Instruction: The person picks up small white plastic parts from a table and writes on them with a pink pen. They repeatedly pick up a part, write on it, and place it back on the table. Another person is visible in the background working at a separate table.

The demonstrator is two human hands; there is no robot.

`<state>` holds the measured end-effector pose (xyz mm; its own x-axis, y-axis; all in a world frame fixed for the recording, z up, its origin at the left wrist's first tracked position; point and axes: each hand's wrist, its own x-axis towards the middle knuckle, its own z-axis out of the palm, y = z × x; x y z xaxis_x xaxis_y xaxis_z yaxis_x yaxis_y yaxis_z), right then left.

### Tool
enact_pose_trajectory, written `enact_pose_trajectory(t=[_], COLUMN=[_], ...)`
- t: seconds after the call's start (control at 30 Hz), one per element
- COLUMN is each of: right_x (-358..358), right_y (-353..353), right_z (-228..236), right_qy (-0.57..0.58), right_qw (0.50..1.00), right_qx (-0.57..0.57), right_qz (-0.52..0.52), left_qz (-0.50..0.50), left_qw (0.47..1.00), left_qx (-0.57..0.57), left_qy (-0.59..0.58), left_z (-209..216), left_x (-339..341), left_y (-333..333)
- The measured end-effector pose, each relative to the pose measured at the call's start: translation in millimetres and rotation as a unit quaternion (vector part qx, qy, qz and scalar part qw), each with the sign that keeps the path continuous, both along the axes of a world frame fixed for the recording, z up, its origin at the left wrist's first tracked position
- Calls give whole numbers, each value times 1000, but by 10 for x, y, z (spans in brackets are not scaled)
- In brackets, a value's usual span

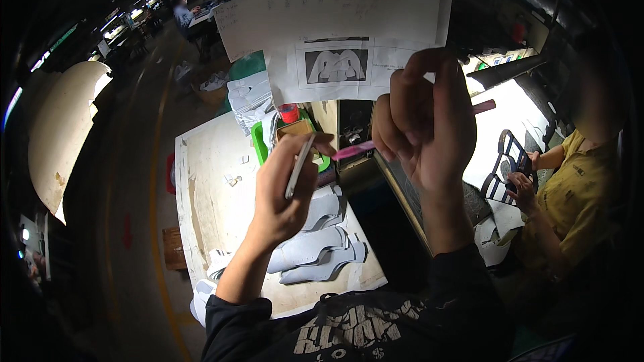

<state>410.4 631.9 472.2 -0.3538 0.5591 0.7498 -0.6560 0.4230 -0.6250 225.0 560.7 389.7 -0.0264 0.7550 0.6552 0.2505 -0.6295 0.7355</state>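
Centre of the frame: we see the left hand [274, 196] with its fingers closed around a slim pale tool [299, 166], tilted, its upper end leaning right. Right of centre, the right hand [433, 135] is raised, its lower fingers curled about a pink pen-like stick [354, 150]; whether thumb and forefinger meet we cannot tell. The stick slants up to the right, its lower tip just beside the left fingertips. Below, in the lower middle, we note light grey cut pieces [305, 249] overlapping on a pale worktable [218, 161]. Behind the left hand, a green tray [259, 142] and a red cup [288, 113]. Upper middle: white printed sheets [282, 23]. Right edge: a co-worker in yellow [577, 174] handles a dark strappy piece [496, 174].
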Motion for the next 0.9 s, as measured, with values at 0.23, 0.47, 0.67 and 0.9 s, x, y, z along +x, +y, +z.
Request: enact_pose_trajectory(t=[0.23, 0.47, 0.67, 0.9], right_x=[-149, -37, 353, 228], right_y=[-113, -144, -81, 208], right_z=[-389, -475, -402, -131], right_qy=[52, -164, -236, -83], right_qw=[999, 954, 956, 980], right_qx=[1, 157, 157, 36], right_qz=[14, -193, -76, -176], left_qz=[150, 77, -114, 64], left_qw=[979, 963, 979, 994], left_qx=[37, 40, -76, 15], left_qy=[134, 253, 153, -82], left_z=[-70, -58, -98, 45], left_x=[133, -4, -285, -971], left_y=[-166, -240, -305, 444])
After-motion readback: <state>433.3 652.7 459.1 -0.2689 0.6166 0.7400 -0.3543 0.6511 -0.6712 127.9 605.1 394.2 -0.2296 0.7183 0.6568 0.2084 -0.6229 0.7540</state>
